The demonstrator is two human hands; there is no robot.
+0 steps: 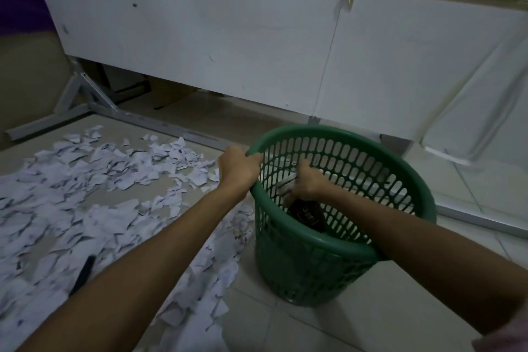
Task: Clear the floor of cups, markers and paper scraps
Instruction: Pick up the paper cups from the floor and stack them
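We gripped the rim of the green basket with our left hand, fingers curled over its far-left edge. The basket stood upright on the pale tiled floor, just in front of a white panel that ran across the back of the view.

Our right hand reached down inside the basket, the forearm resting across the near rim. Its fingers were bunched around some white paper, pinching it. Below that hand, against the inner left wall of the basket, lay a dark object with pale markings; we could not tell what it was.

The paper scraps lay in a wide, thick spread on the floor to the left of the basket, some pieces touching its base and others running under our left forearm. A dark marker lay among the scraps near the left forearm, tilted, with part of it hidden by the arm. We saw no cups clearly in this view.

A grey metal frame stood on the floor beyond the scraps, under the left end of the white panel.
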